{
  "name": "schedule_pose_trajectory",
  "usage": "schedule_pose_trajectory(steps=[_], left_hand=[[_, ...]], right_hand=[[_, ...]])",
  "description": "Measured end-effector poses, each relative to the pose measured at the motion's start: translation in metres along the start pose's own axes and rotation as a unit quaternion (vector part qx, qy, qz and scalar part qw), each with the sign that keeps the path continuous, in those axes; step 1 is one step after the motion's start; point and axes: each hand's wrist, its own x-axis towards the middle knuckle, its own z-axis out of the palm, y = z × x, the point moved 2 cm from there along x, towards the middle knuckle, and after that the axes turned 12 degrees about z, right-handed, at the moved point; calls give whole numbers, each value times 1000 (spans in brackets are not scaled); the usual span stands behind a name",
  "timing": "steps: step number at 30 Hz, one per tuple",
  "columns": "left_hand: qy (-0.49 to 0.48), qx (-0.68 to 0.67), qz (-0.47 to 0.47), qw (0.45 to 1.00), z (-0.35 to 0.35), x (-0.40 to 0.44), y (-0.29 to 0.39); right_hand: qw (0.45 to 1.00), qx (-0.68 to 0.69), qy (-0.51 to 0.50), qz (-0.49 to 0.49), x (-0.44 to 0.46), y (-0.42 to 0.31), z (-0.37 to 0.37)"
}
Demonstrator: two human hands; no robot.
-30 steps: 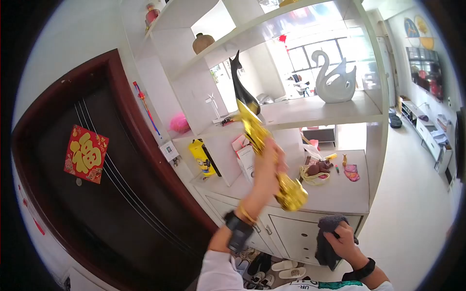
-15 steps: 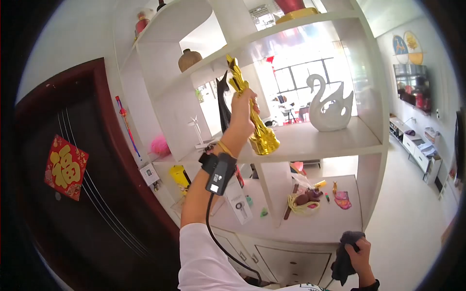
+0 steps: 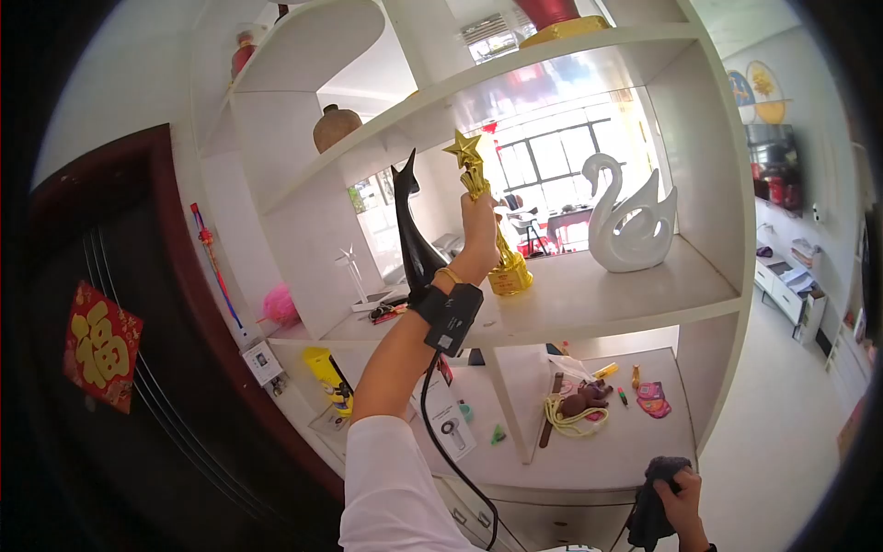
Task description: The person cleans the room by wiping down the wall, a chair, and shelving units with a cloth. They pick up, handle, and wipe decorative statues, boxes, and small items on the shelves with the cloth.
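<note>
My left hand is wrapped round the middle of a gold star trophy. The trophy stands upright, its base at the middle shelf, and my fingers hide part of its stem. Just left of it rises a tall black figurine, partly behind my wrist. A white swan figurine sits farther right on the same shelf. Low at the right, my right hand grips a crumpled dark cloth in front of the cabinet.
A small white windmill model is left of the black figurine. Below lie a brown toy with pale cord, pink cards and a white box. A brown vase stands above. A dark door is at left.
My left hand has turned the trophy from tilted to upright and brought its base to the shelf, the star now facing me. The cloth stays in my right hand; the view has shifted slightly.
</note>
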Motion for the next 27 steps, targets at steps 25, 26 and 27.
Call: schedule_pose_trajectory(steps=[25, 26, 27], left_hand=[[-145, 211, 179, 950, -5, -33, -4], [-225, 172, 106, 953, 17, -41, -3], [-259, 202, 53, 943, 35, -46, 1]], right_hand=[[998, 10, 39, 51, -7, 29, -1], [997, 6, 36, 68, -9, 28, -3], [997, 4, 37, 71, -12, 27, -4]])
